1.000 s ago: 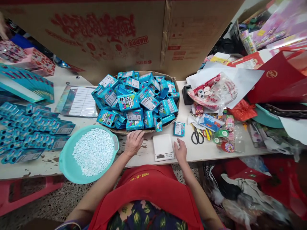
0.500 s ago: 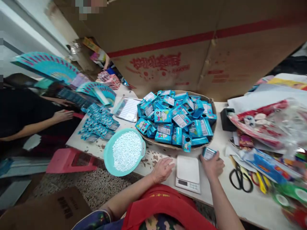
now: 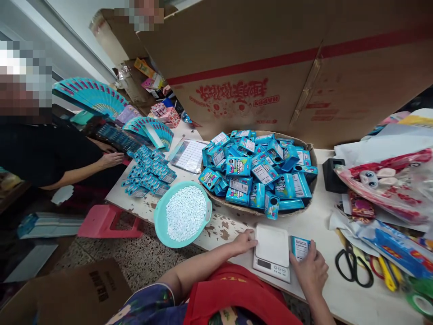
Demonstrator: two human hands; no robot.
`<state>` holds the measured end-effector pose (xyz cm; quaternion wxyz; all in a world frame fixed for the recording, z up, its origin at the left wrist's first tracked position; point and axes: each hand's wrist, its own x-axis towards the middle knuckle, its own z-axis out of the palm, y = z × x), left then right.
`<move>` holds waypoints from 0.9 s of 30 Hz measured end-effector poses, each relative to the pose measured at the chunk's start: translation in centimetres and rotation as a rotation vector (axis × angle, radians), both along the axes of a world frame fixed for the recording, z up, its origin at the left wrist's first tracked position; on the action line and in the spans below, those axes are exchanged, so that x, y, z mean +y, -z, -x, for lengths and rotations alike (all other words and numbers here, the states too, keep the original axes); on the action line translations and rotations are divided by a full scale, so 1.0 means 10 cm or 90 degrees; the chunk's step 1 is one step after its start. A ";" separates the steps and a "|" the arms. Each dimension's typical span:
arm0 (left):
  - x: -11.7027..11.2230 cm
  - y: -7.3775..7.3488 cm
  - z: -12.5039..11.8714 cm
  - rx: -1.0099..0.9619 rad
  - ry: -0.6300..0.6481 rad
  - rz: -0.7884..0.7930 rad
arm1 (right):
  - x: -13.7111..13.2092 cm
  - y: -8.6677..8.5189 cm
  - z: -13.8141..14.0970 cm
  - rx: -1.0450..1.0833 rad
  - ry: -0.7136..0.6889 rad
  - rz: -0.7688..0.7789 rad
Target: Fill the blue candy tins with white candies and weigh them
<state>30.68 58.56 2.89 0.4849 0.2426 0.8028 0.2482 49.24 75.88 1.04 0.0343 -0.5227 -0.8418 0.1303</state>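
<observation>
My right hand [image 3: 311, 271] is closed around a small blue carton [image 3: 299, 247] just right of the white digital scale [image 3: 272, 250] at the table's near edge. My left hand [image 3: 244, 241] rests on the table with its fingers touching the scale's left side. Beyond the scale, a shallow woven basket [image 3: 313, 155] is heaped with many more blue cartons [image 3: 259, 174]. A teal bowl [image 3: 158, 221] of small white tablets [image 3: 185, 212] sits to the left of the basket.
Another person in black sits at the left, one hand [image 3: 111, 159] by flat blue cartons [image 3: 149, 171] and fanned stacks [image 3: 91, 95]. Black scissors [image 3: 352, 266], tape rolls and plastic bags crowd the right. A large cardboard box [image 3: 270, 58] stands behind. A pink stool [image 3: 104, 221] is below.
My right hand picked up the loose blue carton beside the scale and drew it toward me. My left hand slid right to the scale. My head turned left, showing the other person.
</observation>
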 end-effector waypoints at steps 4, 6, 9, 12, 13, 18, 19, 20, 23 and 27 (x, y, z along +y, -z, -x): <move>0.09 0.02 -0.07 -0.019 -0.036 0.011 | -0.06 0.04 -0.03 -0.013 0.002 -0.006; 0.09 0.01 -0.06 -0.015 -0.048 0.013 | -0.08 0.07 -0.03 -0.017 -0.008 -0.014; 0.07 0.00 -0.01 -0.004 -0.059 0.009 | -0.12 0.09 0.00 -0.017 -0.038 -0.022; 0.05 -0.01 0.05 0.007 -0.063 0.010 | -0.17 0.07 0.04 -0.015 -0.048 -0.023; 0.04 -0.01 0.06 0.010 -0.062 0.011 | -0.19 0.06 0.05 -0.016 -0.050 -0.021; -0.01 -0.06 0.05 0.030 -0.046 0.022 | -0.21 -0.02 0.02 0.029 -0.041 -0.037; -0.04 -0.08 0.05 0.036 -0.040 0.022 | -0.21 -0.03 0.01 0.052 -0.029 -0.049; -0.07 -0.11 0.05 0.042 -0.034 0.022 | -0.22 -0.05 -0.01 0.074 -0.014 -0.059; -0.23 -0.21 0.05 0.071 -0.015 0.004 | -0.25 -0.10 -0.07 0.130 0.022 -0.084; -0.50 -0.36 0.08 0.167 0.016 -0.088 | -0.31 -0.04 -0.15 0.195 0.042 -0.124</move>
